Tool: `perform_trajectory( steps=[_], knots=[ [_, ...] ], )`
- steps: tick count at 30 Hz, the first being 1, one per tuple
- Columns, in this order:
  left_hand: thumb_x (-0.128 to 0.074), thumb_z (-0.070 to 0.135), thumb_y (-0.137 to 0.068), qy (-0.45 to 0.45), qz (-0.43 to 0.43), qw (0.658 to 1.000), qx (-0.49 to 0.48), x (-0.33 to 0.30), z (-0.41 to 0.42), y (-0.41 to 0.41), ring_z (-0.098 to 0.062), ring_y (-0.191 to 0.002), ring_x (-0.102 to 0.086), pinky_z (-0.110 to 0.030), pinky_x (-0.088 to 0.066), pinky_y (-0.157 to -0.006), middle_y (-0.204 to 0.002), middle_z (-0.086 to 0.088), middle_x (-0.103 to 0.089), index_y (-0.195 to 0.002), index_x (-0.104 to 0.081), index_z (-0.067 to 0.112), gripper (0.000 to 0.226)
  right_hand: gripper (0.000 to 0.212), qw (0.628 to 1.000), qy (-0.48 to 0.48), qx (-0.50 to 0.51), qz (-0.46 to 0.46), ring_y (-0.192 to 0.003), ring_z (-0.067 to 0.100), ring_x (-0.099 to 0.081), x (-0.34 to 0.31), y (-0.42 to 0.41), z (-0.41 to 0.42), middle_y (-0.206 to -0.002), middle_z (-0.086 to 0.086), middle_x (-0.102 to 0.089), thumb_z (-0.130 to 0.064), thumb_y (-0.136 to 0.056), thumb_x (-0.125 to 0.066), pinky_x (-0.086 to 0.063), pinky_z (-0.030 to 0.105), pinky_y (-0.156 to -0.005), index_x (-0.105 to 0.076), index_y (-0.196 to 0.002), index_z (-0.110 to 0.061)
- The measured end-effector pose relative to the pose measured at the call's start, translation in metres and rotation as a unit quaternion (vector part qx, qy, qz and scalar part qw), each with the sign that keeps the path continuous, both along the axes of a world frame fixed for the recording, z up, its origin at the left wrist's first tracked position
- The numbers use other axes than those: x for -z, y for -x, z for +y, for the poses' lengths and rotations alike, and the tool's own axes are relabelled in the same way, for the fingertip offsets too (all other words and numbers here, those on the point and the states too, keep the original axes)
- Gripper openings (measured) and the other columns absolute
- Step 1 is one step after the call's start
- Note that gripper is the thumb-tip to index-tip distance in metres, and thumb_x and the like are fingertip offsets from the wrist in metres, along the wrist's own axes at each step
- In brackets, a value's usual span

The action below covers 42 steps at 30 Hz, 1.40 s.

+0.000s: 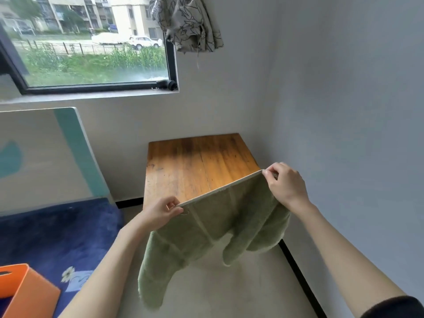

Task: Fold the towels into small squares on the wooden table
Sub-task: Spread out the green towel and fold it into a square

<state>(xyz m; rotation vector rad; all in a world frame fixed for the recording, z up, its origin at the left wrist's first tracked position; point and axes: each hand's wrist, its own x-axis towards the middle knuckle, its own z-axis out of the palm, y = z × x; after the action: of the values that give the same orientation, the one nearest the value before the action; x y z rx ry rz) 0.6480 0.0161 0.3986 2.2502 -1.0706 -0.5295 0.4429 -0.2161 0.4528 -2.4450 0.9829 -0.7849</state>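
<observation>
A green towel [220, 226] hangs in the air in front of the wooden table [195, 166], stretched by its top edge between both hands. My left hand [164, 212] pinches the left top corner. My right hand [284, 182] pinches the right top corner, higher and farther away. The towel's lower part droops in uneven folds above the floor, short of the table's near edge. The table top is bare and stands in the corner of the room.
A grey wall runs along the right. A blue rug [57, 237] and an orange box [25, 290] lie at the lower left. A white and teal panel [52, 157] leans under the window [91, 42]. Patterned cloth [188, 21] hangs above.
</observation>
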Motion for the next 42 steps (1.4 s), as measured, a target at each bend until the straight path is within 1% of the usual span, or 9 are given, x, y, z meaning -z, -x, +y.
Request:
perform_trajectory(
  steps=[5,10,13,16,19,24,27,33,42],
  knots=[
    [-0.064,0.046,-0.082,0.019,-0.064,0.994,-0.089,0.007,-0.009,-0.051,-0.013,-0.052,-0.038,-0.028,-0.03,-0.054,-0.053,0.003,-0.043,-0.057,-0.046,0.014,0.045,0.023,1.0,0.009,0.0,0.005,-0.078,0.022,-0.053,0.012,-0.045,-0.034,-0.087,0.002,-0.059,-0.027,-0.094,-0.051,-0.042,0.031,-0.068,-0.058,-0.08,-0.01],
    [-0.063,0.027,-0.087,-0.001,-0.052,0.996,-0.071,0.014,-0.041,-0.1,-0.011,-0.066,-0.046,-0.02,-0.035,-0.058,-0.068,0.008,-0.05,-0.075,-0.054,0.025,0.016,0.027,0.999,0.006,-0.002,0.035,-0.076,0.023,-0.051,0.03,-0.091,-0.088,-0.086,0.004,-0.057,-0.031,-0.093,-0.052,-0.041,0.031,-0.066,-0.056,-0.079,-0.008],
    [-0.065,0.026,-0.086,-0.002,-0.058,0.995,-0.084,0.02,-0.068,-0.126,-0.011,-0.07,-0.05,-0.022,-0.036,-0.061,-0.074,0.007,-0.056,-0.071,-0.053,0.034,0.02,0.028,0.998,0.008,0.0,0.068,-0.076,0.024,-0.051,0.045,-0.118,-0.122,-0.084,0.002,-0.054,-0.034,-0.094,-0.05,-0.038,0.03,-0.065,-0.053,-0.076,-0.012],
    [-0.069,0.032,-0.081,-0.006,-0.063,0.991,-0.122,0.027,-0.095,-0.145,-0.012,-0.07,-0.055,-0.022,-0.039,-0.061,-0.073,0.005,-0.061,-0.073,-0.061,0.026,0.013,0.032,0.993,0.0,0.007,0.115,-0.075,0.023,-0.048,0.059,-0.142,-0.152,-0.082,0.001,-0.052,-0.039,-0.094,-0.048,-0.035,0.029,-0.063,-0.05,-0.075,-0.013],
    [-0.069,0.035,-0.081,-0.021,-0.065,0.989,-0.134,0.037,-0.122,-0.162,-0.015,-0.071,-0.056,-0.025,-0.04,-0.062,-0.075,0.002,-0.062,-0.076,-0.063,0.021,0.016,0.034,0.989,-0.007,0.006,0.149,-0.073,0.022,-0.046,0.072,-0.166,-0.179,-0.082,0.002,-0.053,-0.041,-0.094,-0.047,-0.033,0.028,-0.061,-0.05,-0.075,-0.013],
    [-0.062,0.026,-0.088,-0.062,-0.048,0.99,-0.121,0.061,-0.159,-0.198,-0.018,-0.085,-0.055,-0.028,-0.042,-0.074,-0.096,-0.005,-0.064,-0.092,-0.066,0.016,0.012,0.035,0.977,-0.034,0.004,0.208,-0.072,0.019,-0.046,0.092,-0.204,-0.214,-0.081,0.001,-0.052,-0.043,-0.093,-0.05,-0.029,0.025,-0.054,-0.052,-0.078,-0.012],
    [-0.058,0.02,-0.091,-0.072,-0.039,0.991,-0.109,0.079,-0.177,-0.227,-0.016,-0.091,-0.054,-0.028,-0.043,-0.081,-0.105,-0.006,-0.063,-0.1,-0.066,0.013,0.014,0.032,0.973,-0.052,-0.005,0.223,-0.075,0.018,-0.05,0.107,-0.234,-0.235,-0.089,0.005,-0.058,-0.041,-0.092,-0.052,-0.037,0.024,-0.061,-0.054,-0.081,-0.012],
    [-0.061,0.024,-0.089,-0.079,-0.034,0.989,-0.122,0.118,-0.22,-0.295,-0.015,-0.085,-0.053,-0.025,-0.042,-0.076,-0.1,-0.004,-0.065,-0.096,-0.067,0.013,0.014,0.026,0.964,-0.043,-0.005,0.261,-0.096,0.024,-0.057,0.148,-0.302,-0.273,-0.11,0.011,-0.06,-0.028,-0.096,-0.049,-0.046,0.032,-0.082,-0.062,-0.105,-0.008],
    [-0.062,0.027,-0.088,-0.125,-0.031,0.989,-0.072,0.167,-0.269,-0.375,-0.014,-0.081,-0.051,-0.027,-0.041,-0.07,-0.089,0.002,-0.058,-0.092,-0.067,0.015,0.014,0.024,0.95,-0.065,0.027,0.303,-0.102,0.026,-0.054,0.203,-0.375,-0.309,-0.113,0.012,-0.059,-0.023,-0.097,-0.046,-0.045,0.038,-0.09,-0.061,-0.109,-0.009]
  ],
)
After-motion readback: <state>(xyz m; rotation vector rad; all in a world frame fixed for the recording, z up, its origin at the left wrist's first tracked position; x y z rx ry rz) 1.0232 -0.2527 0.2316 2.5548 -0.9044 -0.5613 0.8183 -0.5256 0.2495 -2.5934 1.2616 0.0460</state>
